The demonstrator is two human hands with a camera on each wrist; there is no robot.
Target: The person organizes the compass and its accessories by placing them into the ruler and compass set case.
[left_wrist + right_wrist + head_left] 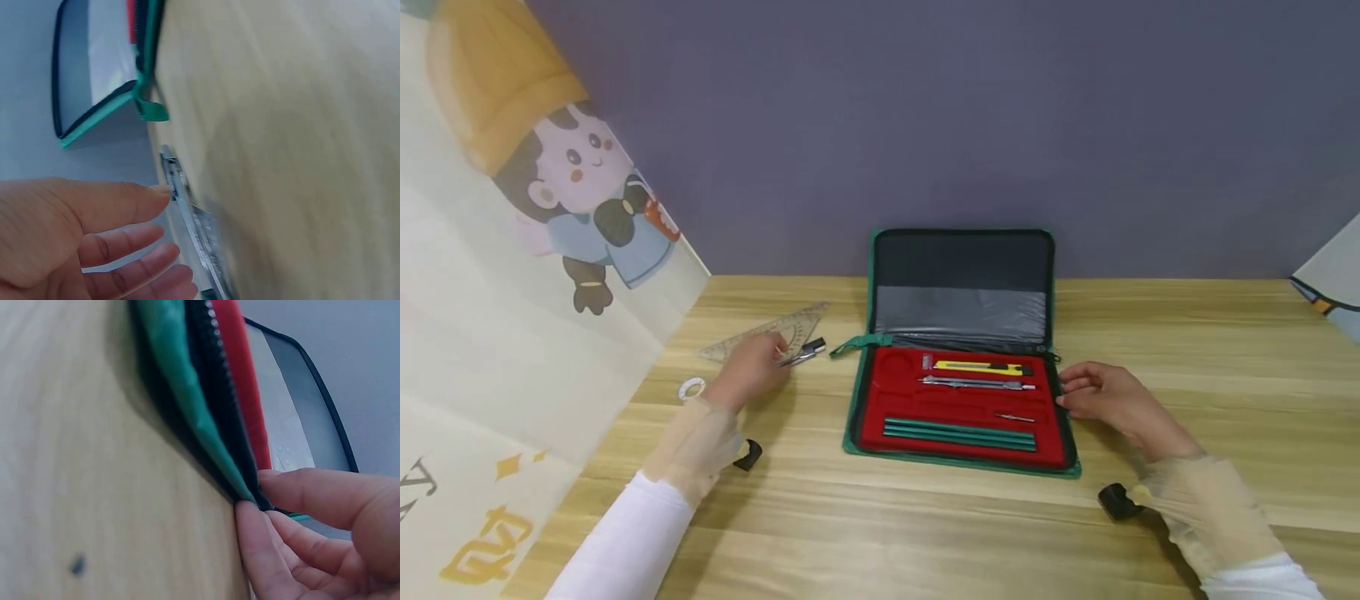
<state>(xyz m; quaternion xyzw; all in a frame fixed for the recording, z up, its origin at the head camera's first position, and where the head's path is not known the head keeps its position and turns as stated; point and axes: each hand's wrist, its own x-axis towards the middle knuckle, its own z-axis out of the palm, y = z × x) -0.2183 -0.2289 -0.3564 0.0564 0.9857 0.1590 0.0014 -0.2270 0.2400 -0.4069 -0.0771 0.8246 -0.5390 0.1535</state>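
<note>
An open green zip case (850, 437) with a red tray lies in the middle of the table, lid raised at the back. At its right edge my right hand (1108, 404) pinches the zipped border between thumb and fingers, as the right wrist view shows. My left hand (748, 371) is over a silver drawing compass with a black end (808, 350), left of the case. In the left wrist view its thumb tip (161, 192) meets the compass's side while the other fingers are spread loosely. The compass lies close to a clear set square (730, 343).
In the red tray sit a yellow utility knife (977, 367), a silver compass (973, 383), a small metal piece (1015, 417) and green pencils (958, 434). A white ring (691, 388) lies at the table's left. A green strap (853, 343) sticks out from the case.
</note>
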